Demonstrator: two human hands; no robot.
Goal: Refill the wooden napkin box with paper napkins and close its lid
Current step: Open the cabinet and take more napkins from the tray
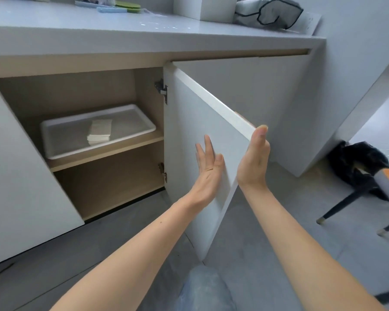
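A small stack of paper napkins (100, 132) lies in a white tray (54, 140) on the upper shelf of an open cabinet. The white cabinet door (189, 122) stands swung out to the right of the opening. My left hand (208, 169) rests flat, fingers apart, against the door's inner face. My right hand (255, 158) is at the door's free edge, thumb up along the edge, its fingers hidden behind the panel. No wooden napkin box is in view.
The lower shelf (112, 191) holds nothing I can see. Above is a grey countertop (99, 21) with cloths, a white box and a pale bag. A chair (386, 187) with a black item stands at the right on the grey floor.
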